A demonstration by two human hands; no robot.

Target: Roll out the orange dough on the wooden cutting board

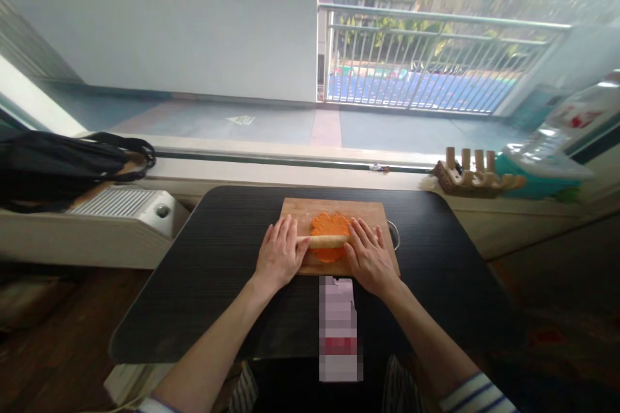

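Two palms down, left hand [279, 253] and right hand [372, 258], fingers outstretched over a rolling pin [327, 241], orange dough [329, 224] beneath, wooden cutting board [364, 210], black table [227, 226].

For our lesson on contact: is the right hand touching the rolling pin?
Touching. The head view shows the right hand lying over one end of the rolling pin, hiding it.
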